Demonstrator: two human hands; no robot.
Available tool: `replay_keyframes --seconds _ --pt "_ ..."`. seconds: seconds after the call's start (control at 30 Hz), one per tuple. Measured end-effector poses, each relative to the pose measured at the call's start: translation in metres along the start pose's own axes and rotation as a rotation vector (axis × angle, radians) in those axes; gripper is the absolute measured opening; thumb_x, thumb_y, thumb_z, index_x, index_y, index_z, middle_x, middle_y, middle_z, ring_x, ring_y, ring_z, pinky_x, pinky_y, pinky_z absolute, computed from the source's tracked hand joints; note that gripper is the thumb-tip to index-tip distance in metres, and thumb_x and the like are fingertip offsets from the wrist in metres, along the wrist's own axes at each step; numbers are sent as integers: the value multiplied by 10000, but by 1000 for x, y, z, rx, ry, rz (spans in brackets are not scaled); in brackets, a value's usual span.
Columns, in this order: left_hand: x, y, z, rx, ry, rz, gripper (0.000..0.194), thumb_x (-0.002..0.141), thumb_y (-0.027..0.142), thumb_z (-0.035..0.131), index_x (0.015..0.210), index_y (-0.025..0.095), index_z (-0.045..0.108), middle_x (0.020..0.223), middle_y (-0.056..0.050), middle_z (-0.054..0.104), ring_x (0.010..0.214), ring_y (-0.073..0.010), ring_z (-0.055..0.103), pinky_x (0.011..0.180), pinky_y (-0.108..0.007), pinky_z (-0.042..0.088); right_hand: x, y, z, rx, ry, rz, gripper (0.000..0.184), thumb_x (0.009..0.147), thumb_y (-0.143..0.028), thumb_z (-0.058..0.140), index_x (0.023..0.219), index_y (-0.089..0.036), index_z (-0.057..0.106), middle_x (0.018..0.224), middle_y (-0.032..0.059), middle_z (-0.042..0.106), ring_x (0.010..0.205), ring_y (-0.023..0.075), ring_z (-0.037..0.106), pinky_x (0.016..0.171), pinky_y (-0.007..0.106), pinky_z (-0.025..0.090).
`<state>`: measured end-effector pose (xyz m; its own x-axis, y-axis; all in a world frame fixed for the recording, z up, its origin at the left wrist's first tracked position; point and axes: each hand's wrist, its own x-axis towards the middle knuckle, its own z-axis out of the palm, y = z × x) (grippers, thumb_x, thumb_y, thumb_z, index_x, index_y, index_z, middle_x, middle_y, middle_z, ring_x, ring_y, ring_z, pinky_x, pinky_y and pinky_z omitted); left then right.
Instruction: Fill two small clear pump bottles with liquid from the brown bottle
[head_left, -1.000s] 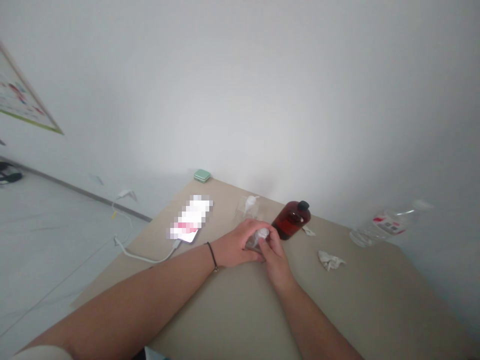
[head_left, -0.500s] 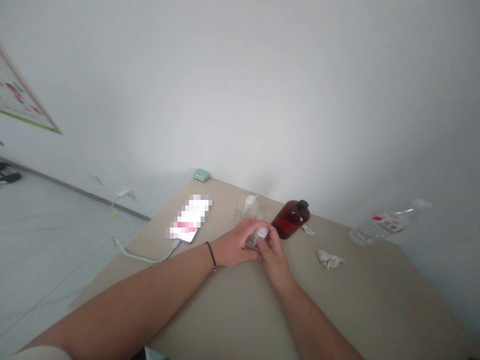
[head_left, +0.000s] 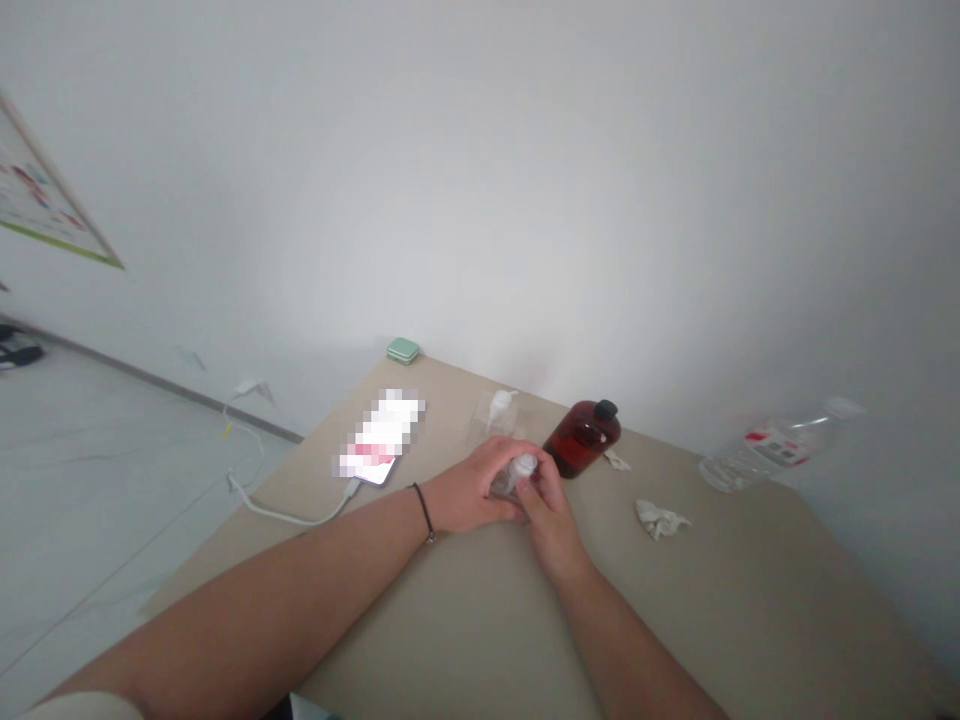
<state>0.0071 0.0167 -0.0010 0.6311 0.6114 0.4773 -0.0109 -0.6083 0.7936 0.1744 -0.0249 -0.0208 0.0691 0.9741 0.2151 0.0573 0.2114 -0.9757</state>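
Observation:
Both my hands meet at the middle of a beige table point(head_left: 675, 620). My left hand point(head_left: 469, 492), with a thin black band at the wrist, is wrapped round a small clear bottle point(head_left: 508, 482). My right hand point(head_left: 550, 512) pinches the bottle's white cap point(head_left: 526, 464) from the right. A second small clear bottle with a white pump top point(head_left: 498, 410) stands just behind them. A brown bottle with a black cap point(head_left: 583, 437) stands right beside my right fingers.
A phone point(head_left: 379, 437) lies at the left on a white cable point(head_left: 281, 510) that runs off the table edge. A green case point(head_left: 403, 349) sits at the far corner. A crumpled tissue point(head_left: 658, 519) and a clear water bottle point(head_left: 772, 447) are at the right.
My right fingers have shifted slightly on the cap. Otherwise both hands and the bottle stay in place.

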Motion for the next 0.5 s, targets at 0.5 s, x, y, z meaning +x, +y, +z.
replay_keyframes --seconds 0.5 --pt "0 3 -1 21 6 -2 708 790 226 760 1415 238 428 1370 -115 533 1282 -297 524 1136 -465 429 0 1 0 21 -3 -2 457 843 -585 682 1192 -297 619 1171 38 649 1147 256 588 1064 438 438"
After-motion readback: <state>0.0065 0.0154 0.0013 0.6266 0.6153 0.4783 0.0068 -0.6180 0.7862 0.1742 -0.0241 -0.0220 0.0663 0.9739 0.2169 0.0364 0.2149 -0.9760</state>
